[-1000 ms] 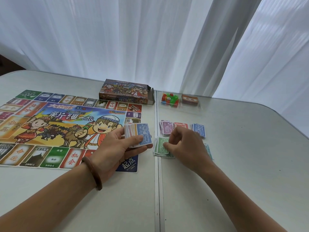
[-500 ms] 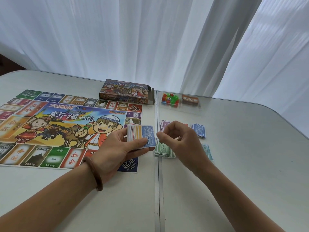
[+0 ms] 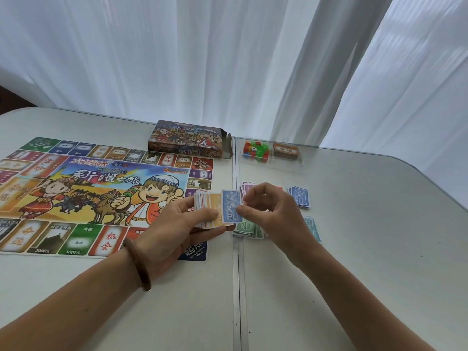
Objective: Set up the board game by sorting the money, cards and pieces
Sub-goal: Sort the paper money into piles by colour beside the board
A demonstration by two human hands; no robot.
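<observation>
Mixed stack of paper play-money notes is gripped in the left hand; its top blue 2000 note is pinched by the right hand. Judgement: a single note should be slid off and squared onto the blue note pile right of the pinch.

The board is headed "大富翁" and, in large characters across its picture, "新疆之旅". The same "新疆之旅" tops the box behind it. Squares along the board's near edge read "命运", "2000元", "南疆", "和田" and "3000元", then "机会". The blue corner square reads "起点". A blue note on the stack of notes shows "2000". A green note beside it shows "50", the rest hidden.
</observation>
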